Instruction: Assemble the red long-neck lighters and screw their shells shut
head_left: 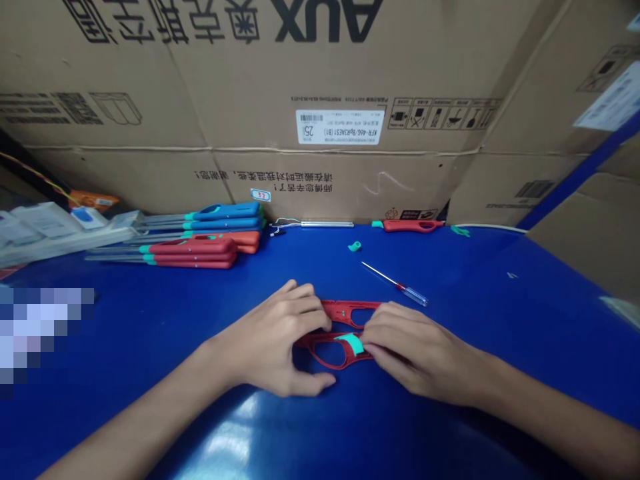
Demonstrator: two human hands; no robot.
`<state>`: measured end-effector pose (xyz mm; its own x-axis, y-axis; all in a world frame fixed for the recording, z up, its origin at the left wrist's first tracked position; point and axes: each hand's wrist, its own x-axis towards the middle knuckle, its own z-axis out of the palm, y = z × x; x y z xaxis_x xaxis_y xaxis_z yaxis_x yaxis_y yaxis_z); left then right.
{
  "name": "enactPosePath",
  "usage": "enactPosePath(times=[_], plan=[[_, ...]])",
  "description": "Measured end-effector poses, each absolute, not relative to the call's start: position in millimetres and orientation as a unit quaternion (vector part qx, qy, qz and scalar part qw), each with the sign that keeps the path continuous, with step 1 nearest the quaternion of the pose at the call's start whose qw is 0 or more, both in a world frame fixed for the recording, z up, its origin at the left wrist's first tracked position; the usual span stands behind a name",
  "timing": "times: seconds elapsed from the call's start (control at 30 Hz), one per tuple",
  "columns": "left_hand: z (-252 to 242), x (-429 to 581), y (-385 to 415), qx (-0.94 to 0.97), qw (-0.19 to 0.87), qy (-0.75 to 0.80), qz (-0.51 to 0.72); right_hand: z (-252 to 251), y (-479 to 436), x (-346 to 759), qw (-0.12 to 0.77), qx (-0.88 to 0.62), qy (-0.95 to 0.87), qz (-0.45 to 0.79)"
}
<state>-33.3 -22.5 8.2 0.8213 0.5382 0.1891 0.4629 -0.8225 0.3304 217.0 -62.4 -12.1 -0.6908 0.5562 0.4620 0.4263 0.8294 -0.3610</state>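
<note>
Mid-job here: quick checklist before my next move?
1. Right hand at the green piece: ok, at its right end.
2. Green piece fully seated in the lower red shell: cannot tell.
3. Left hand gripping firmly: cannot tell; thumb spread, fingertips partly hidden.
4. Upper red shell laid over the lower: not ok, it lies just beyond.
5. Screwdriver clear of both hands: ok.

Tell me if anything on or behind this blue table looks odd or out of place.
The white label on the cardboard is upside down. On the table, a small curled green piece lies loose, apart from the red shells. I see no spill or clear damage.
</note>
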Motion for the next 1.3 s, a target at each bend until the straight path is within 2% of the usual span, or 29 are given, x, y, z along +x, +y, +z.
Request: enactPosePath(times=[0.3, 0.77, 1.07, 1.3], plan=[[3, -34, -21, 0.944, 0.154, 0.272, 0.110, -12, -62, 216, 0.267, -0.278, -0.916, 0.109], [8, -44, -13, 0.928, 0.183, 0.285, 0.156, -15, -63, 218, 0.265, -0.278, -0.917, 0.108], [5, -46, -2, 0.929, 0.059, 0.301, 0.206, -15, -63, 218, 0.266, -0.275, -0.917, 0.108], [7, -37, -14, 0.943, 0.152, 0.265, 0.134, -14, -63, 219, 0.260, -0.275, -0.920, 0.105]])
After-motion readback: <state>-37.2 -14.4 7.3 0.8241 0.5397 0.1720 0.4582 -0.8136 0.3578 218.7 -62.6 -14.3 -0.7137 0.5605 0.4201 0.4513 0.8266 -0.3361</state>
